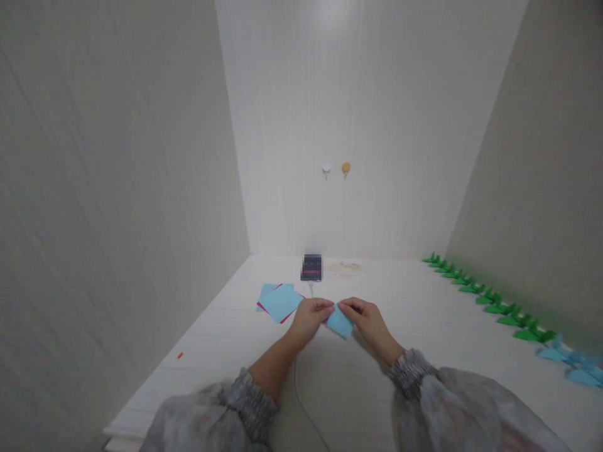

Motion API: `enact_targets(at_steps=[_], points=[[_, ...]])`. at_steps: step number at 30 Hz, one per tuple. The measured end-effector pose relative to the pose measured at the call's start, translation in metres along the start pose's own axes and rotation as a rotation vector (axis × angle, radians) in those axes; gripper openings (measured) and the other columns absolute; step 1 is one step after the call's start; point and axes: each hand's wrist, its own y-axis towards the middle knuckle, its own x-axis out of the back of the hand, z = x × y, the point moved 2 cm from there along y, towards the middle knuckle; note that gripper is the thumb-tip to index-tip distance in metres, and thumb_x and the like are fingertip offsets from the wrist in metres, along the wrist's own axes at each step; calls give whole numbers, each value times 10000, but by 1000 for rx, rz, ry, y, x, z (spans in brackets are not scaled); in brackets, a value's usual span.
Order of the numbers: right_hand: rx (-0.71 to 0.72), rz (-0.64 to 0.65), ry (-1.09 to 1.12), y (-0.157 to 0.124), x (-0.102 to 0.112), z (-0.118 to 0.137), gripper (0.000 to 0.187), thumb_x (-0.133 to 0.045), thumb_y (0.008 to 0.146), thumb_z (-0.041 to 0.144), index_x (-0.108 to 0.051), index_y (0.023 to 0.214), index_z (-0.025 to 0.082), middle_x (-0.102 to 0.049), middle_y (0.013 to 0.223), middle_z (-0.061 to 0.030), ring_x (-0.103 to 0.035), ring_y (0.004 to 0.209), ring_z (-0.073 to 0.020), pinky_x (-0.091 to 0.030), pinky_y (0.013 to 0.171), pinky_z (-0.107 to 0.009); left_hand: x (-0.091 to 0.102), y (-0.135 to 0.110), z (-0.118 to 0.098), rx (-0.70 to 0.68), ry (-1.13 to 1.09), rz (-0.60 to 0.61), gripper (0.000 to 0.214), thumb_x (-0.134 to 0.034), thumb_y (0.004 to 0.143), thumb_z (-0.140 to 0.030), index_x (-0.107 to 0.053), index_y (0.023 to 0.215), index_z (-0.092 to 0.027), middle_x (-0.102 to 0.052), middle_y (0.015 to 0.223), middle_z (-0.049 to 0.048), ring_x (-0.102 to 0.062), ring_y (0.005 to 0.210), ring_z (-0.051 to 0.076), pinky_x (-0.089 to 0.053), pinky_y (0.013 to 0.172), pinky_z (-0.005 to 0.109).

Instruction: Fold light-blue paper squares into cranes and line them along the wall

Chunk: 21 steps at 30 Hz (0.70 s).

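Note:
A small light blue paper is held between both hands above the white table. My left hand pinches its left edge with closed fingers. My right hand pinches its upper right edge, fingers closed too. The paper looks folded and hangs a little below the fingertips. Both wrists wear grey gathered sleeves.
A stack of blue and red paper sheets lies left of the hands. A dark phone leans at the back with a thin cable running toward me. Green folded paper figures and blue ones line the right wall. Two wall hooks hang above.

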Motion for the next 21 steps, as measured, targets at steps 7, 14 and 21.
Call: enact_targets(at_steps=[7, 14, 21], points=[[-2, -20, -50, 1, 0, -1, 256, -478, 701, 358, -625, 697, 148, -603, 638, -32, -522, 607, -141, -402, 558, -235, -3, -2, -2, 27, -21, 12, 274, -609, 571, -325, -625, 698, -83, -570, 554, 21, -464, 503, 87, -352, 523, 216], [18, -28, -45, 0, -1, 3, 235, -474, 699, 344, -615, 686, 156, -602, 642, -25, -525, 619, -140, -407, 571, -232, -4, -6, -4, 73, -36, 1, 270, -669, 504, -300, -585, 666, -100, -555, 523, -6, -455, 454, 68, -334, 477, 196], [1, -31, -36, -1, 0, 8, 215, -481, 688, 319, -614, 677, 150, -601, 638, -25, -520, 614, -138, -400, 566, -232, -5, -3, -1, 107, -53, -12, 293, -678, 474, -321, -574, 635, -100, -572, 545, 7, -498, 477, 92, -382, 504, 220]])
